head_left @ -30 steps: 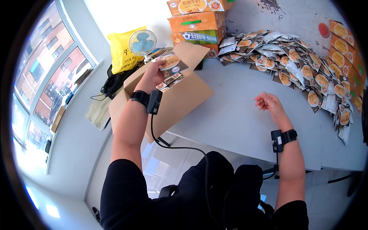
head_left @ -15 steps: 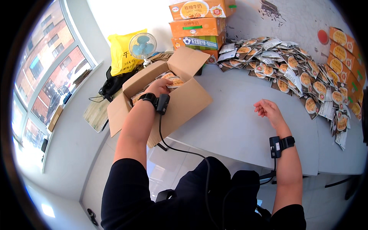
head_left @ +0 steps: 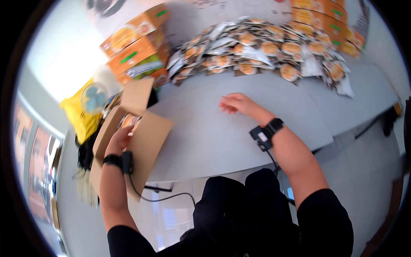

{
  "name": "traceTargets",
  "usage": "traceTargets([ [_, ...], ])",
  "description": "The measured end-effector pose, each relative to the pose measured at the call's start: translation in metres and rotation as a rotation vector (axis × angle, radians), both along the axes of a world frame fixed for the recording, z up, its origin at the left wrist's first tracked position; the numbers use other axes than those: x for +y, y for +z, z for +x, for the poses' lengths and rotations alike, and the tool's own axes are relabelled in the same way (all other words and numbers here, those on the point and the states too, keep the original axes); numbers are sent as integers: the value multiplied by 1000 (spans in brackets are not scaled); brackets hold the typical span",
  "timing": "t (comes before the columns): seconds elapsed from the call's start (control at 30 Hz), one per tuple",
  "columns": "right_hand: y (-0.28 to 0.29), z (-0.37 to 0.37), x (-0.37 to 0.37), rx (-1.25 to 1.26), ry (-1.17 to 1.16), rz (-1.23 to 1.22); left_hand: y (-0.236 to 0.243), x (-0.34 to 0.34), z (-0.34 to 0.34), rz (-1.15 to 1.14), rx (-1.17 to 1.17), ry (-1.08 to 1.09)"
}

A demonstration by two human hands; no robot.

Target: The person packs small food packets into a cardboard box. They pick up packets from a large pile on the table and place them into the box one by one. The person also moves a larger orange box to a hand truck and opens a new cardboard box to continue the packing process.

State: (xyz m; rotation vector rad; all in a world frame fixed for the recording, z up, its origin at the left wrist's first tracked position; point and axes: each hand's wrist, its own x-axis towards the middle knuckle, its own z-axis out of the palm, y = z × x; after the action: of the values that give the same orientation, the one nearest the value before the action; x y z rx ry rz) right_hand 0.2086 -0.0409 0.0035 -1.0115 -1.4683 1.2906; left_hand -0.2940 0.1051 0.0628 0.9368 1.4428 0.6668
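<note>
My left hand (head_left: pixel 123 138) reaches into an open cardboard box (head_left: pixel 150 138) at the left, its fingers against the printed packets (head_left: pixel 129 122) inside. Blur and the box hide whether those fingers grip a packet. Over the grey table (head_left: pixel 201 137), my right hand (head_left: pixel 240 104) hovers with loosely bent fingers, holding nothing. Beyond it lies a wide heap of flat packets (head_left: pixel 247 68), dark and silver with orange round pictures.
Orange cartons (head_left: pixel 130 55) are stacked at the back left, and more orange cartons (head_left: pixel 319 19) at the back right. A small fan (head_left: pixel 94 97) and a yellow bag (head_left: pixel 79 112) stand beyond the box. A cable (head_left: pixel 165 200) trails from my left wrist.
The view has swung right, so the box sits farther left and the heap nearer the middle. My right hand has moved toward the heap's left part, its fingers uncurling somewhat. My left hand stays in the box.
</note>
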Motion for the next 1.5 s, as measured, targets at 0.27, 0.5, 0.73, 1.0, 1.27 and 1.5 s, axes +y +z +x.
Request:
traceTargets([
  [0.27, 10, 28, -3, 221, -321, -7, 18, -4, 15, 135, 436, 22],
  [0.5, -4, 102, 0, 798, -704, -77, 44, -60, 165, 642, -320, -81],
  [0.73, -16, 118, 4, 1014, -778, -34, -25, -94, 276, 50, -929, -142],
  [1.0, -22, 117, 6, 1083, -775, 15, -61, -95, 293, -26, -1023, -252],
  [1.27, -1, 165, 47, 1148, -820, -161, -70, -91, 294, -94, -1077, -322],
  [1.5, 12, 196, 80, 848, -1032, -136, -72, -88, 293, -102, -1073, -323],
])
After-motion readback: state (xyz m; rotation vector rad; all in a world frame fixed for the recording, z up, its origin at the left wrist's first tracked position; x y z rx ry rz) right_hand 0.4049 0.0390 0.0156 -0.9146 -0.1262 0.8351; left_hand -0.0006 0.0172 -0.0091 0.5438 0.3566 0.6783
